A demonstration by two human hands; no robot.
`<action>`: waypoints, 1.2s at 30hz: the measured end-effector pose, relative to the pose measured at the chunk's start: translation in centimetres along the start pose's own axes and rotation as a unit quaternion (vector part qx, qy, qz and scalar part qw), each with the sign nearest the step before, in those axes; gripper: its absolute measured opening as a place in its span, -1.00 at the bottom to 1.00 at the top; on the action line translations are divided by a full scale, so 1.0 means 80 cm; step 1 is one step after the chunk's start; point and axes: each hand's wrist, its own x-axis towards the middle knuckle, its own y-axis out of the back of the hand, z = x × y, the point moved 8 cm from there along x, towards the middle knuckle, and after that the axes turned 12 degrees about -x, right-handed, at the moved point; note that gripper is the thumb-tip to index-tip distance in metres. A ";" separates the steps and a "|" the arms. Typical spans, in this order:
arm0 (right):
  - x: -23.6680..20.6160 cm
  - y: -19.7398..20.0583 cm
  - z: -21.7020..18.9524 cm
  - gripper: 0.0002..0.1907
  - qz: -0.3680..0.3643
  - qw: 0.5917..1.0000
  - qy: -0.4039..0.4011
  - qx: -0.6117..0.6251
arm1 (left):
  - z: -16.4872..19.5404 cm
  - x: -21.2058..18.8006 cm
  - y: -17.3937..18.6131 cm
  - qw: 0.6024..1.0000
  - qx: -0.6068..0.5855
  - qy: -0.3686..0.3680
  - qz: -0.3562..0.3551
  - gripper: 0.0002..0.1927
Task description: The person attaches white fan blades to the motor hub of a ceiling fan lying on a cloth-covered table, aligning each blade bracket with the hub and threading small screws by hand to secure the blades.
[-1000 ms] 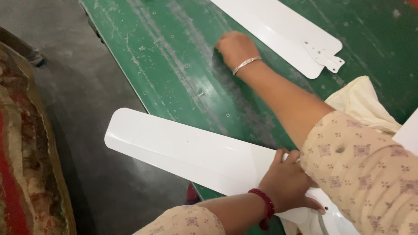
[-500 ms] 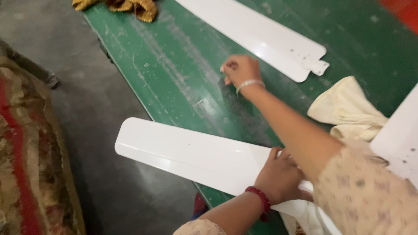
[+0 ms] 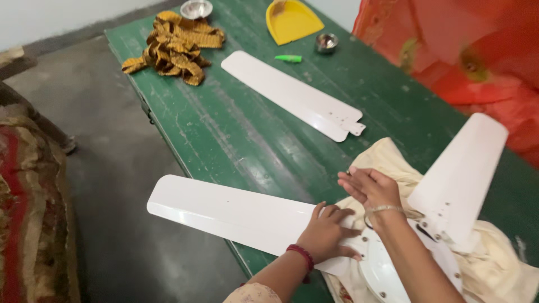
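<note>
Green and scuffed, the painted wooden table [image 3: 224, 134] is filling most of the view, standing on a grey floor [image 3: 106, 168] with a red patterned rug [image 3: 28, 224] lying off to one side. Orange-red cloth [image 3: 466, 62] is bunching along the table's far edge. A cream cloth [image 3: 505, 264] is spreading under a white fan hub [image 3: 387, 269], which is sitting near the table's near corner with two white blades attached: one long blade [image 3: 230, 213] is sticking out past the table's edge over the floor, and the other blade [image 3: 463, 174] is angling up towards the orange-red cloth. A third, loose blade [image 3: 292, 92] is lying flat in the middle of the table, well apart from the hub. Further back a crumpled yellow patterned rag [image 3: 177, 45] is resting beside a yellow dustpan [image 3: 289, 22], a small steel bowl [image 3: 196, 8], a smaller steel cup [image 3: 327, 42] and a green marker [image 3: 288, 58]. The left hand [image 3: 328, 235] (red bangle at the wrist) is pressing flat, fingers spread, on the inner end of the long blade where it is meeting the hub, gripping nothing. The right hand [image 3: 370, 188], wearing a thin silver bangle, is hovering just above the hub with fingers loosely curled; whether it is pinching something small I cannot tell.
</note>
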 end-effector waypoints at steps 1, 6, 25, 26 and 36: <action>-0.013 0.012 0.001 -0.80 0.001 1.000 0.006 0.018 | 0.007 0.000 -0.003 1.000 0.014 0.004 -0.003 -0.43; -0.078 0.048 0.025 -0.78 -0.008 0.999 -0.026 0.041 | 0.034 0.008 -0.020 0.993 0.076 0.057 -0.071 -0.46; -0.180 0.037 0.063 -0.91 0.146 0.952 0.038 -0.265 | 0.053 0.000 0.030 0.989 0.086 0.098 -0.064 -0.56; -0.180 0.039 0.068 -0.89 0.143 0.960 0.023 -0.238 | 0.051 0.000 0.031 0.989 0.083 0.099 -0.072 -0.57; -0.201 0.029 0.067 -0.77 0.239 0.913 0.062 -0.326 | 0.046 0.000 0.036 0.984 0.064 0.130 -0.103 -0.57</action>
